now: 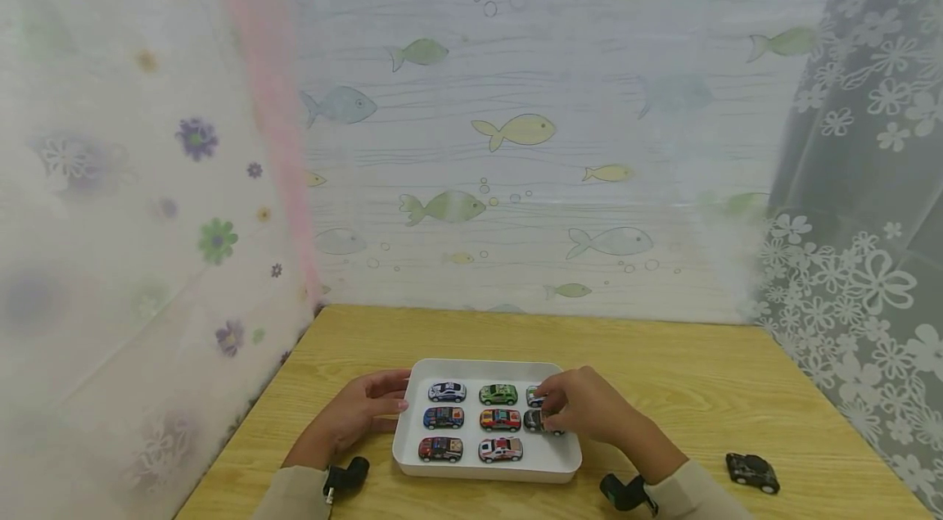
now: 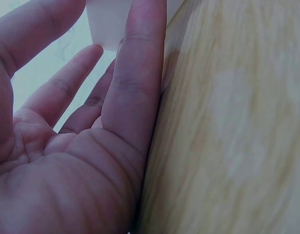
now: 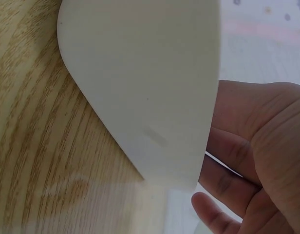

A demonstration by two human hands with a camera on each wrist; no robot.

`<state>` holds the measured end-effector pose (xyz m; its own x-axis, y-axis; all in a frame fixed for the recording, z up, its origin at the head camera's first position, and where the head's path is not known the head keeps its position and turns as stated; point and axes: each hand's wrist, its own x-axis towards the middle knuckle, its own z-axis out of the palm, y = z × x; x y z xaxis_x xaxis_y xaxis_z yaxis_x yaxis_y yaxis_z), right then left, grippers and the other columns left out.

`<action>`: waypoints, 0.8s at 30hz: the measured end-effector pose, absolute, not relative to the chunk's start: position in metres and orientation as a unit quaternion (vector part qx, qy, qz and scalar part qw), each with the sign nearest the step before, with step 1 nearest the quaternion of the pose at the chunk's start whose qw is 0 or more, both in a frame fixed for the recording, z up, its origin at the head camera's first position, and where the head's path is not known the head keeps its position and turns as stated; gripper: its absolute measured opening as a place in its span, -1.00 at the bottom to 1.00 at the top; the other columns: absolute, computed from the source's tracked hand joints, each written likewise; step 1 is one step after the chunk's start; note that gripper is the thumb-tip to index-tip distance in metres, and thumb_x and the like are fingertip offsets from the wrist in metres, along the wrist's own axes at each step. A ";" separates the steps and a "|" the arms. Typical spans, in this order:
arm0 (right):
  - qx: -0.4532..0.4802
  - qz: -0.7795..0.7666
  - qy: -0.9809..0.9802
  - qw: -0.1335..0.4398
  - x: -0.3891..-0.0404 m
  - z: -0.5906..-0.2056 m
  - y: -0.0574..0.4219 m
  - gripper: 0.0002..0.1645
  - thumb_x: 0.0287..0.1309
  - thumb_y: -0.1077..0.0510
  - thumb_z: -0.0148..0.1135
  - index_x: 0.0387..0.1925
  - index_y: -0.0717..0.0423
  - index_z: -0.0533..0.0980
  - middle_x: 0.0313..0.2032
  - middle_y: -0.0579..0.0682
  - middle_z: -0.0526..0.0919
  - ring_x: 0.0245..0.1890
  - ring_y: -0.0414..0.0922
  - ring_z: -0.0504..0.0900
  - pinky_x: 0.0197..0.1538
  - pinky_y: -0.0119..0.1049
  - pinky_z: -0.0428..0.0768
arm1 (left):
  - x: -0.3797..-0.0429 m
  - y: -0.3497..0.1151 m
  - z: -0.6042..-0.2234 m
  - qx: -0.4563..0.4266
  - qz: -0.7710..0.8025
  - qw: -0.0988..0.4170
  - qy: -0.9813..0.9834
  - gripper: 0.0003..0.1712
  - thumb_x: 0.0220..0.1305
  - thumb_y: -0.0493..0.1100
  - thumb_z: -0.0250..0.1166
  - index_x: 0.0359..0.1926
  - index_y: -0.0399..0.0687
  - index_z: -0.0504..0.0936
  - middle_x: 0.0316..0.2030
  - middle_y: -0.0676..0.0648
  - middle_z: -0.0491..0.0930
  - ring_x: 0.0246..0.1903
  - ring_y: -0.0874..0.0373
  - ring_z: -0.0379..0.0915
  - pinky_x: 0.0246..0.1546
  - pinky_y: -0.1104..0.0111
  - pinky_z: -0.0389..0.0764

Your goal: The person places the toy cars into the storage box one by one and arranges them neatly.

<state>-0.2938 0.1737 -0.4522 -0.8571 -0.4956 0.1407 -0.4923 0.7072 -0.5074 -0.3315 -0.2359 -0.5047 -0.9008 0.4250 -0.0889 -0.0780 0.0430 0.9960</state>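
Note:
A white tray (image 1: pixel 486 471) on the table holds several small toy cars in rows. Among them are a white-and-blue car (image 1: pixel 447 392), a green car (image 1: pixel 498 395), a red-and-yellow car (image 1: pixel 500 420) and a white-and-red car (image 1: pixel 500 449). My right hand (image 1: pixel 589 409) reaches over the tray's right wall, its fingers pinching a black toy car (image 1: pixel 532 421) in the right column. Just behind that one, a blue-and-green car (image 1: pixel 534 397) is partly hidden by the fingers. My left hand (image 1: pixel 361 409) rests on the table with loosely extended fingers at the tray's left wall.
Right of the tray, a black toy car (image 1: pixel 752 472) lies on the wooden table (image 1: pixel 663 356). Sheets with fish and flower prints hang behind and beside the table. Each wrist wears a small black camera mount (image 1: pixel 626 493).

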 end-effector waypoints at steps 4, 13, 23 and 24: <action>-0.267 -0.272 0.924 0.003 -0.293 -0.452 0.173 -0.59 0.01 0.19 0.62 -0.05 0.12 0.74 -0.34 -0.19 0.83 -0.33 -0.37 0.74 -0.21 -0.33 0.72 | -0.331 -0.236 -0.504 0.127 0.683 0.188 0.694 -0.20 0.37 -0.25 0.39 0.54 -0.21 0.27 0.47 -0.39 0.31 0.25 -0.09 0.55 0.10 0.01 0.71; -0.269 -0.268 0.925 0.003 -0.293 -0.452 0.173 -0.63 0.00 0.20 0.62 -0.09 0.09 0.75 -0.34 -0.18 0.83 -0.33 -0.38 0.74 -0.20 -0.32 0.73 | -0.332 -0.236 -0.505 0.124 0.684 0.187 0.694 -0.19 0.35 -0.24 0.41 0.53 -0.20 0.29 0.46 -0.38 0.32 0.25 -0.07 0.55 0.10 0.01 0.71; -0.273 -0.263 0.925 -0.003 -0.293 -0.452 0.174 -0.64 0.00 0.18 0.62 -0.10 0.08 0.75 -0.34 -0.19 0.83 -0.32 -0.34 0.76 -0.18 -0.29 0.73 | -0.332 -0.237 -0.505 0.127 0.682 0.187 0.695 -0.20 0.36 -0.22 0.41 0.53 -0.20 0.29 0.47 -0.38 0.31 0.26 -0.08 0.54 0.10 0.01 0.71; -0.273 -0.264 0.925 -0.003 -0.293 -0.452 0.174 -0.63 0.00 0.18 0.62 -0.10 0.08 0.75 -0.34 -0.18 0.83 -0.32 -0.32 0.76 -0.18 -0.29 0.73 | -0.332 -0.236 -0.505 0.126 0.682 0.187 0.696 -0.20 0.36 -0.22 0.40 0.53 -0.20 0.29 0.47 -0.38 0.31 0.26 -0.09 0.54 0.10 0.01 0.71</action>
<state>-0.2931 0.1738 -0.4521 -0.8505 -0.5044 0.1490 -0.5072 0.7116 -0.4862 -0.3316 -0.2365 -0.5049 -0.8980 0.4312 -0.0880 -0.0796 0.0375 0.9961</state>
